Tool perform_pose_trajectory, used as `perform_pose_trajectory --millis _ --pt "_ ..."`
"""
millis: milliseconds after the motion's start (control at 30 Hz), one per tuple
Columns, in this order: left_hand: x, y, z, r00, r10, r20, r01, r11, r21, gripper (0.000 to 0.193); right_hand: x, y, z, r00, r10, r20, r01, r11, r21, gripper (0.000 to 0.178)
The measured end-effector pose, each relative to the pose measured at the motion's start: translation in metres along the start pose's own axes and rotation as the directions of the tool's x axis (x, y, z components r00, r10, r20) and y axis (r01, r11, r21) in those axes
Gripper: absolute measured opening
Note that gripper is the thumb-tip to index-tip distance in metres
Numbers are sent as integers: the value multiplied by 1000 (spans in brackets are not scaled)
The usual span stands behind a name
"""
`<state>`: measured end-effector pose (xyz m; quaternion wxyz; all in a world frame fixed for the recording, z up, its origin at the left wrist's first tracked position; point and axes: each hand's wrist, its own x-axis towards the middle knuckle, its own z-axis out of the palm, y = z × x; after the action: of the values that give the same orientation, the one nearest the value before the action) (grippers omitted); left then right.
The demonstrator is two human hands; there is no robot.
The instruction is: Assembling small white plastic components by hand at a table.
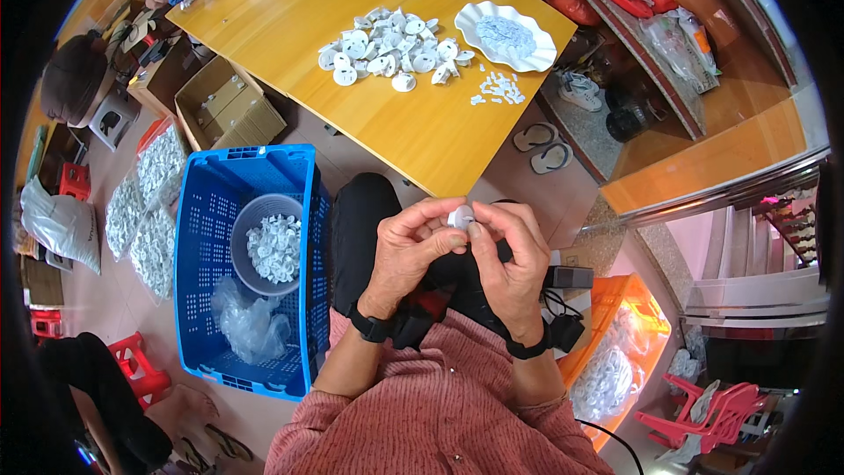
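Observation:
Above my lap, my left hand [406, 251] pinches a small round white plastic part [460, 216] between thumb and fingers. My right hand [507, 257] meets it from the other side, its thumb and forefinger closed at the part's edge. Whether a smaller piece sits between those right fingertips is hidden. On the yellow table [387, 136] ahead lies a heap of similar white parts [387, 46], with disc-shaped ends. To its right are a scatter of tiny white pieces [498, 88] and a wavy-rimmed white dish [542, 54] full of small pale bits.
At my left stands a blue crate [248, 156] holding a grey tub [239, 251] of white parts and a clear bag [251, 325]. An orange crate [651, 295] with bagged parts is at my right. Other people sit at far left and lower left.

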<state>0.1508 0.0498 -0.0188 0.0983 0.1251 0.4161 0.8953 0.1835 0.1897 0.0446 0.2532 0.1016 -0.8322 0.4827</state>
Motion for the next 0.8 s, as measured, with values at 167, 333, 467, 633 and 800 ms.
perform_pose_trajectory --millis 167,333,467,633,800 --pt "-1 -2 -3 1000 -4 0 4 1000 21 41 1 2 -3 999 -9 31 9 1000 -8 12" --pt "-2 -2 -3 1000 3 12 -4 999 42 40 1 3 2 999 -17 33 18 999 -29 8" --pt "-3 3 -2 999 28 20 -29 996 87 39 3 3 4 993 -82 81 92 988 -124 8" --pt "-4 5 -8 999 36 15 -37 995 91 39 5 -1 4 995 -27 97 30 999 -28 7" --pt "-6 12 -8 1000 24 8 -25 995 100 39 2 8 8 993 74 93 -85 989 118 6"
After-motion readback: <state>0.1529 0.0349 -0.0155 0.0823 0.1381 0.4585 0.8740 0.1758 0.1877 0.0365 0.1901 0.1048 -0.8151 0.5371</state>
